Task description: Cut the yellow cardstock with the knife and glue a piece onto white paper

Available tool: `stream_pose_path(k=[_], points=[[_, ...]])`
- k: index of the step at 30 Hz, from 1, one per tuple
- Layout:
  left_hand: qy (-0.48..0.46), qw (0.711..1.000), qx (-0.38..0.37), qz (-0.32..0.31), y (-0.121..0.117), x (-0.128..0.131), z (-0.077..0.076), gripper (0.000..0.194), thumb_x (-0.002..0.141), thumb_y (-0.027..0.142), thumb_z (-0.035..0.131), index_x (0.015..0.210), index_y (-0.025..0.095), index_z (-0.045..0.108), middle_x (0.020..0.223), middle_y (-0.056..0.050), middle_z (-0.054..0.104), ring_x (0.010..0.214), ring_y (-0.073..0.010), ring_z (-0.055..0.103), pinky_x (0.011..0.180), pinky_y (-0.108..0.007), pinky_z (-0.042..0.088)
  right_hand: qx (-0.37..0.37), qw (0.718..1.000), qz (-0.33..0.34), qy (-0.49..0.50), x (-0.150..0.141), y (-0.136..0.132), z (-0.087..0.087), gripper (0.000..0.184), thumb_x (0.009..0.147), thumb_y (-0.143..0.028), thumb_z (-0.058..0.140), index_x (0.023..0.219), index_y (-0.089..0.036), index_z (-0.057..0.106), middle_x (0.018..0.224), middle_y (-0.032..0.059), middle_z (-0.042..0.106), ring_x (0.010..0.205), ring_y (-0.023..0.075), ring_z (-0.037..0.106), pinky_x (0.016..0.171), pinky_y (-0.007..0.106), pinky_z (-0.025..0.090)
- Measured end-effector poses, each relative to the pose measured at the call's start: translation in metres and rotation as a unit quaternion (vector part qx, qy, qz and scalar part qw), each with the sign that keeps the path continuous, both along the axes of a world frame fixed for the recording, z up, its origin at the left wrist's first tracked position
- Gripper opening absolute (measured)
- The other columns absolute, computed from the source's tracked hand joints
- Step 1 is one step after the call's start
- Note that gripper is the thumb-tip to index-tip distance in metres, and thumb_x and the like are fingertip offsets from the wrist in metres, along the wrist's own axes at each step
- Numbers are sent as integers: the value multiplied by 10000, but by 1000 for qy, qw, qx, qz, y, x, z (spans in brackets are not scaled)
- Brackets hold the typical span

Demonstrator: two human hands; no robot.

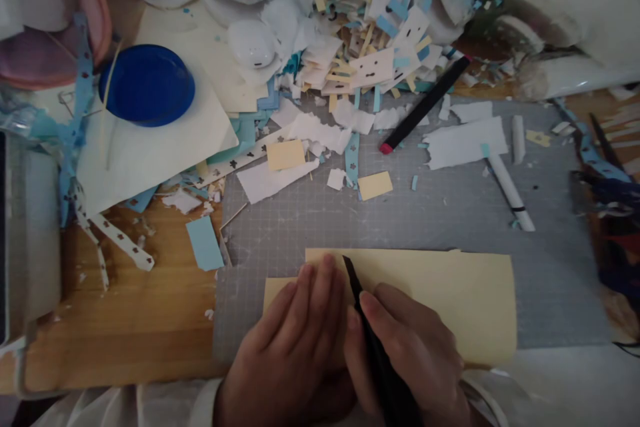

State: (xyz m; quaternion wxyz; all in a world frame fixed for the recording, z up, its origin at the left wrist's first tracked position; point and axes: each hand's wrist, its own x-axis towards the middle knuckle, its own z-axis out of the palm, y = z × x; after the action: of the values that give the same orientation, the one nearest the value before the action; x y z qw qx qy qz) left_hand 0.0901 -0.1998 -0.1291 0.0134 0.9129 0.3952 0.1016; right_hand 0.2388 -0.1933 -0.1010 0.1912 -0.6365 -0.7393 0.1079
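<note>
Black pen-like tool (379, 353) sits gripped in the right hand (410, 347), fingers curled closely around it.

hands (300, 340) (400, 347): 2; blue dish (149, 85): 1; grey mat (280, 230): 1 (scraps (373, 70): uncountable)

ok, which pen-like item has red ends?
The slim black pen lying diagonally, partly on the grey gridded mat. The white pen with a black band and the pointed black tool in the right hand show no red.
</note>
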Motion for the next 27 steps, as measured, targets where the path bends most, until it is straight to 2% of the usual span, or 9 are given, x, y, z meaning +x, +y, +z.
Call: stream_pose_path(k=[3,6,11,15,21,27], points=[[-6,1000,0,-1,1,0,0,585,910,357,294,1345,38,523,1423,-156,512,1291,-264,445,1181,-363,124,4,1000,-15,7,-3,-3,-4,282,843,-199,428,566,-218,473,459,-19,471,419,92,422,432,286,278],[-3,1000,-4,-7,1,0,-1,582,915,371,314,1354,46,515,1425,-161,508,1307,-274,432,1176,-367,137,2,997,-68,33,-4,-12,-15,319,872,-261,427,556,-220,434,457,-28,440,409,88,411,420,286,245],[-12,1000,-20,-12,-1,-2,-1,616,892,470,403,1374,100,505,1412,-170,522,1335,-293,412,1165,-372,159,-20,993,-111,40,-4,-22,-27,283,869,-237,472,586,-227,474,475,-45,451,412,83,450,416,255,283],[-13,1000,-25,1,-3,0,-1,596,898,446,406,1383,111,498,1424,-162,513,1346,-282,402,1164,-367,161,-40,988,-131,64,-6,-23,-27,269,862,-244,475,595,-226,494,492,-40,478,430,88,474,434,254,304],[-38,999,-19,8,-2,1,0,592,907,434,390,1371,88,512,1395,-170,541,1326,-273,424,1160,-354,170,-33,992,-114,52,-5,-23,-26,335,872,-370,406,589,-223,509,505,-8,476,444,105,442,447,271,298],[-36,999,-25,3,-2,-1,0,587,912,453,404,1374,106,511,1425,-165,513,1344,-275,406,1165,-358,165,-50,987,-111,103,-2,-21,-24,331,884,-361,459,595,-226,549,485,-16,514,409,95,470,400,248,295]])
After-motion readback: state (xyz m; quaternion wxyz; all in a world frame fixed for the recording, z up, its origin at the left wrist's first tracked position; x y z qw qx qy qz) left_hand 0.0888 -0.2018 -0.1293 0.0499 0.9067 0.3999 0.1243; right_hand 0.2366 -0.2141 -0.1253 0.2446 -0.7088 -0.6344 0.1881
